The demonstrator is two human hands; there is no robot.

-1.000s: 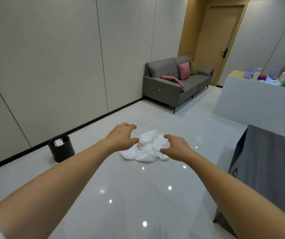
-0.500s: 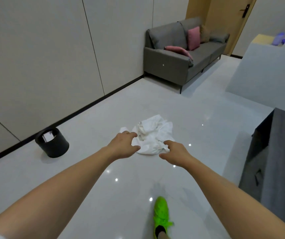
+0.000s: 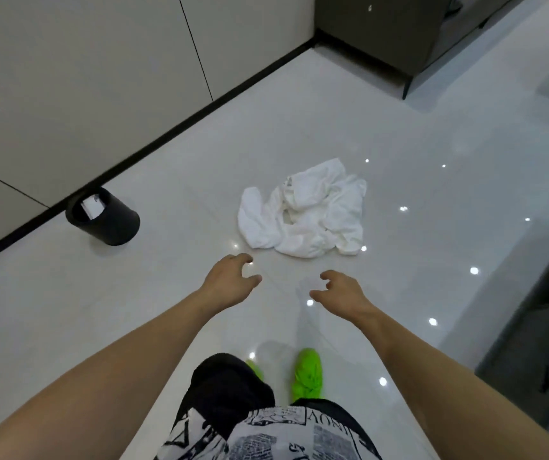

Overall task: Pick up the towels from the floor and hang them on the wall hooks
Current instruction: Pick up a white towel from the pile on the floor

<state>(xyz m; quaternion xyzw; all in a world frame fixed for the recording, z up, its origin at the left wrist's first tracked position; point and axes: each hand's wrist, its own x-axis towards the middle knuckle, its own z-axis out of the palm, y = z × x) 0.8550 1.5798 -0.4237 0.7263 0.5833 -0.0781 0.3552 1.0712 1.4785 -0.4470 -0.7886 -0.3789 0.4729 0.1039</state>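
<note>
A crumpled heap of white towels (image 3: pixel 306 210) lies on the glossy pale floor ahead of me. My left hand (image 3: pixel 230 280) hovers short of the heap's near left edge, fingers loosely curled and holding nothing. To its right, my right hand (image 3: pixel 339 292) is stretched out the same way, empty and also apart from the cloth. Both arms reach forward and down. No wall hooks are in view.
A black round bin (image 3: pixel 105 217) with paper inside stands by the dark skirting at the left wall. A grey sofa's base (image 3: pixel 382 31) is at the top right. Dark furniture (image 3: pixel 545 327) borders the right. My green shoes (image 3: pixel 306 373) stand below the hands.
The view has tipped steeply down and come closer to the towels. My hands, which overlapped the heap's near edge, now sit below it. My feet and shorts have come into view.
</note>
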